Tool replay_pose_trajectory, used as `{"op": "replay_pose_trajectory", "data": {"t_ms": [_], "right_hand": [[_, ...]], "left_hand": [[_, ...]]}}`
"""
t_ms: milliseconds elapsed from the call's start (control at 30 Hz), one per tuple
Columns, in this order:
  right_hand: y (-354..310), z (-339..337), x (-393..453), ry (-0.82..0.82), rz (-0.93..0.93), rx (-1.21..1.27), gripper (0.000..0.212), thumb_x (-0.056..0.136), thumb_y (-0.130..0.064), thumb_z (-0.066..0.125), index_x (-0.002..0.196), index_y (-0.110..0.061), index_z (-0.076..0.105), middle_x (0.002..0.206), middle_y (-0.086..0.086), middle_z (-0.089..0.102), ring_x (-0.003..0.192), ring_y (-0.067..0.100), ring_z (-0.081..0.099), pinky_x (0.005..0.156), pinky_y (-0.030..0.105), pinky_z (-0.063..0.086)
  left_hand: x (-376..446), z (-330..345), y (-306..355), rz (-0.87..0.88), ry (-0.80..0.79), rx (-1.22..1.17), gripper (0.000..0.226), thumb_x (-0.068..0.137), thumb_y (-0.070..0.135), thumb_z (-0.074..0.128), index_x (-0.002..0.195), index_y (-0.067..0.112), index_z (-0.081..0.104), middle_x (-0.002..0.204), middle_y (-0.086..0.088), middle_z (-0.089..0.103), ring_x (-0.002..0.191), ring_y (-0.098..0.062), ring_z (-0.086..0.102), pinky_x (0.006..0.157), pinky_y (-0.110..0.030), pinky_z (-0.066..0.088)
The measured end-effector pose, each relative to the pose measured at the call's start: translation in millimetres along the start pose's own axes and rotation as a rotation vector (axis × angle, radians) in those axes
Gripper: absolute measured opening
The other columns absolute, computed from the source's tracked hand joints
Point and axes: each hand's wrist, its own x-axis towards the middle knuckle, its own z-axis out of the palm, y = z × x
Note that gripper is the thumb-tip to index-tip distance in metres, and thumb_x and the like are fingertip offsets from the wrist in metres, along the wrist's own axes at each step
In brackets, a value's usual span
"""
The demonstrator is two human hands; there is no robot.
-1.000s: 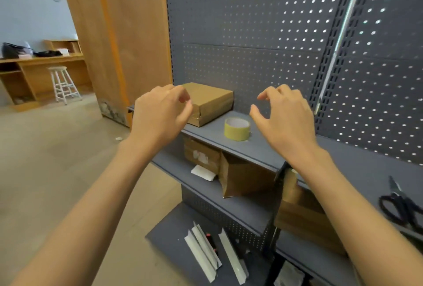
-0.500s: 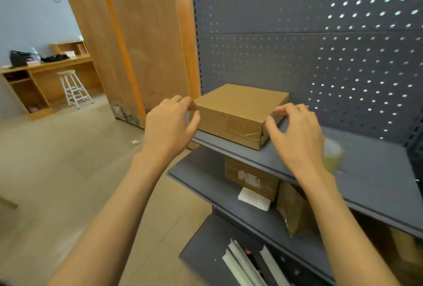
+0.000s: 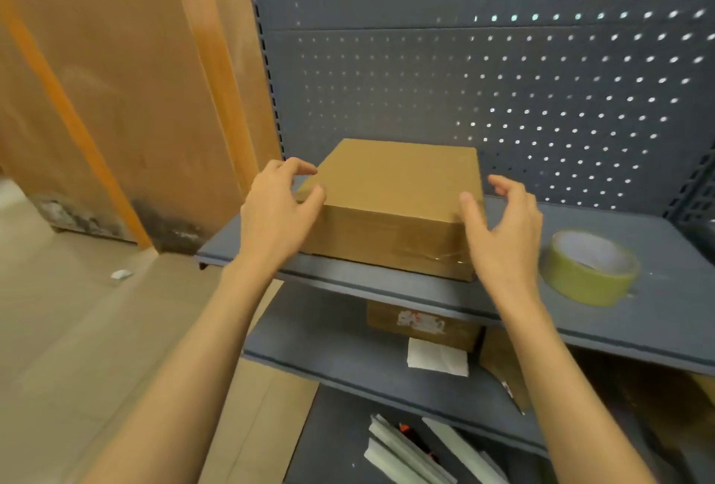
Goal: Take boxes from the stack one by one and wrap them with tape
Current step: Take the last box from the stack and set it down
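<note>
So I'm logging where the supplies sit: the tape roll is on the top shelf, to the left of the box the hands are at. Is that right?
Not quite. The tape roll is on the top shelf, but to the right of the box, beyond the right hand. The left hand is at the box's other side. The head view shows this.

Grey metal shelf unit (image 3: 425, 290), pegboard back. Top shelf: closed cardboard box (image 3: 394, 205) flat at center, clear tape strip on its near face; roll of yellowish tape (image 3: 590, 268) lying flat at the box's 3 o'clock, near but apart. Middle shelf (image 3: 329, 344): labelled carton (image 3: 421, 325) toward 12, white paper (image 3: 437, 357) in front of it, another carton (image 3: 503, 371) at 3. Bottom shelf (image 3: 332, 437): pale strips (image 3: 406, 452). Floor (image 3: 77, 328) at 9 o'clock: small white scrap (image 3: 121, 274).
</note>
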Motion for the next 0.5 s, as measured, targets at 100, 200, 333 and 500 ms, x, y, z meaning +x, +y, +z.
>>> {"op": "replay_pose_trajectory", "data": {"t_ms": [100, 200, 333, 500], "right_hand": [[7, 11, -1, 0.036, 0.175, 0.095, 0.058, 0.092, -0.039, 0.058, 0.142, -0.020, 0.036, 0.143, -0.001, 0.040, 0.134, 0.015, 0.034, 0.103, 0.028, 0.029], [11, 19, -1, 0.012, 0.346, 0.169, 0.070, 0.090, -0.045, 0.059, 0.148, -0.020, 0.028, 0.151, 0.000, 0.034, 0.138, 0.016, 0.033, 0.109, 0.033, 0.029], [18, 28, 4, -0.047, 0.593, 0.350, 0.081, 0.085, -0.057, 0.058, 0.150, -0.018, 0.028, 0.149, -0.003, 0.037, 0.134, 0.017, 0.038, 0.106, 0.032, 0.031], [18, 33, 5, -0.067, 0.663, 0.445, 0.057, 0.085, -0.058, 0.057, 0.128, -0.021, 0.053, 0.116, -0.010, 0.061, 0.103, 0.007, 0.056, 0.081, 0.022, 0.043]], "left_hand": [[16, 13, -17, -0.142, -0.058, -0.272, 0.029, 0.092, 0.024, 0.060, 0.120, 0.018, 0.057, 0.125, 0.000, 0.054, 0.111, -0.013, 0.048, 0.088, -0.026, 0.036], [30, 27, -32, -0.419, -0.112, -0.517, 0.043, 0.091, 0.027, 0.064, 0.130, 0.014, 0.051, 0.135, -0.004, 0.051, 0.121, -0.019, 0.048, 0.093, -0.029, 0.039], [36, 42, -47, -0.677, -0.259, -0.726, 0.056, 0.087, 0.037, 0.066, 0.134, 0.012, 0.051, 0.131, -0.004, 0.055, 0.109, -0.018, 0.054, 0.082, -0.027, 0.041], [37, 47, -51, -0.743, -0.476, -0.921, 0.039, 0.084, 0.042, 0.065, 0.116, 0.021, 0.062, 0.110, -0.002, 0.067, 0.097, -0.021, 0.063, 0.079, -0.034, 0.048]]}}
